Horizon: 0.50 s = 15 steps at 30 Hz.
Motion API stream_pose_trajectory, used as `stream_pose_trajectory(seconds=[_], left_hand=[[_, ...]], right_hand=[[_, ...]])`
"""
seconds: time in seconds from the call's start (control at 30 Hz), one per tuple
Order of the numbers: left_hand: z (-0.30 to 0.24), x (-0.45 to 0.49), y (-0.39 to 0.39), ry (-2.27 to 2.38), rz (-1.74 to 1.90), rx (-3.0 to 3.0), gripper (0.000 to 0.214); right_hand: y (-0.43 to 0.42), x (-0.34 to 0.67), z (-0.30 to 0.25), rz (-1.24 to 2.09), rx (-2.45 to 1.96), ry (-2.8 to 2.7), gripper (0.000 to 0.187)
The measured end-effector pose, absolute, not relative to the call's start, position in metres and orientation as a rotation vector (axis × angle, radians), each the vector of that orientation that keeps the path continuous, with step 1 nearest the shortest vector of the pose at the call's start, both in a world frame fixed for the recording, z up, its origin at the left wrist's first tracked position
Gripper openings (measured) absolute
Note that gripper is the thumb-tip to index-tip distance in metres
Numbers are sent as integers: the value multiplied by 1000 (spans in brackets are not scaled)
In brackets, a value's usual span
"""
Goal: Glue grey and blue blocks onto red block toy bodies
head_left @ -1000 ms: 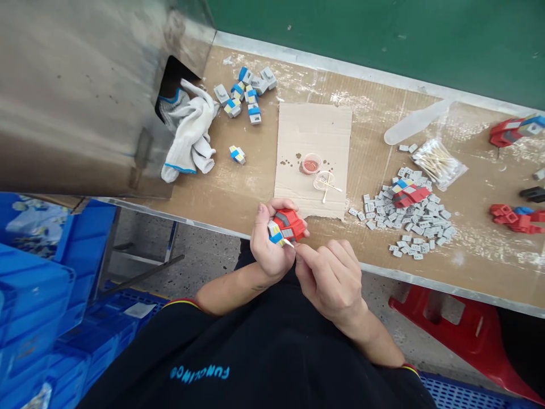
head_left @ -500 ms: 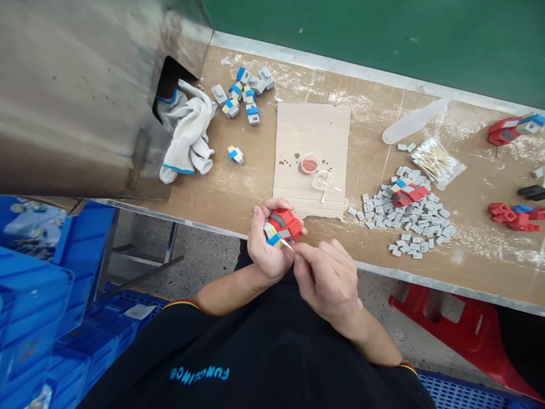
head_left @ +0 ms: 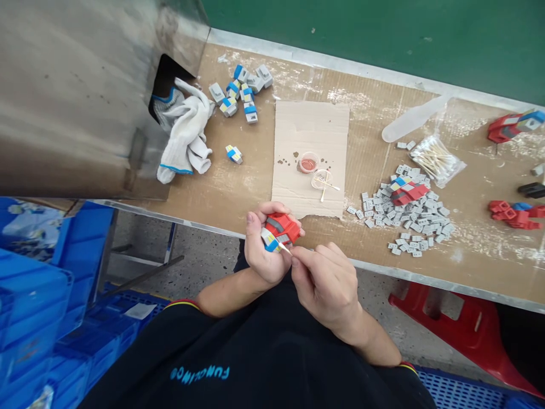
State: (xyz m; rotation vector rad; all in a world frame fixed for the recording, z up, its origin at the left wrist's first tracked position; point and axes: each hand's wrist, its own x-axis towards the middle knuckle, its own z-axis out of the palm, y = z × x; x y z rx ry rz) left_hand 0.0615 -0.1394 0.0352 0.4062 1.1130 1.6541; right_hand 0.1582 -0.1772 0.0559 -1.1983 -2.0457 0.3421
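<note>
My left hand [head_left: 263, 250] is closed around a small red toy piece [head_left: 281, 227] with grey, blue and yellow parts, held just over the near edge of the brown workbench [head_left: 238, 187]. My right hand [head_left: 326, 284] pinches a thin cotton swab [head_left: 284, 248] whose tip touches the toy's lower side. Beyond the hands lies a cardboard sheet [head_left: 310, 130] carrying a small cup of reddish liquid [head_left: 308, 163] and a clear cup with swabs [head_left: 323, 180].
A heap of small grey parts [head_left: 404, 218] with a red toy piece [head_left: 406, 192] on it lies to the right, beside a bag of swabs [head_left: 436, 160]. White gloves [head_left: 187, 136] and blue-grey pieces [head_left: 242, 91] lie at the left. Blue crates [head_left: 38, 301] and a red stool [head_left: 468, 332] stand below.
Both hands have stayed together with the swab on the toy. The view has shifted slightly, so everything sits a little higher and to the left.
</note>
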Motion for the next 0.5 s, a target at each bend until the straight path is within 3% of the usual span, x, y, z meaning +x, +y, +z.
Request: stream_pose_trajectory(seconds=[0.5], left_hand=[[51, 45, -131, 976, 1572, 224, 44]], right_hand=[[-197, 193, 65, 566, -1309, -1817, 20]])
